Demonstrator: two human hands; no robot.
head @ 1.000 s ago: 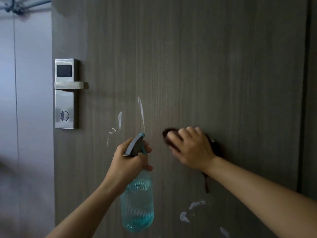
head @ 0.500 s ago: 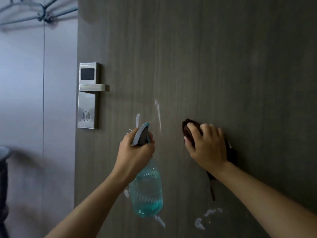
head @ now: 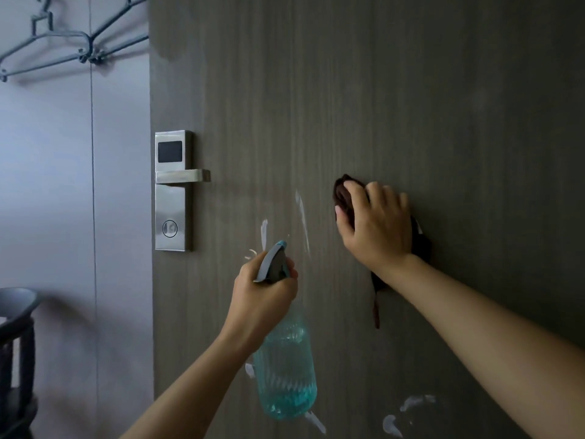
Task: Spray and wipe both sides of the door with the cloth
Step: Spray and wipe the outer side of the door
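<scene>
With the right hand (head: 376,223) pressing the cloth (head: 343,198) flat on the door (head: 411,90) and the left hand (head: 262,289) gripping the bottle (head: 286,375), sweep leftward and down through the foam streaks (head: 302,217), keeping firm, even pressure.

A pale lilac-grey wall (head: 63,185) fills the left of the view, crossed top to bottom by one thin dark vertical seam (head: 92,198). High on that wall, to either side of the seam, thin grey wire coat hangers (head: 60,49) hang bunched together at a dark knot. Low on the wall, left of the seam, the curved back of a dark wooden chair (head: 17,315) shows at the frame's edge, throwing a soft shadow on the wall; the light is dim and cool.
</scene>
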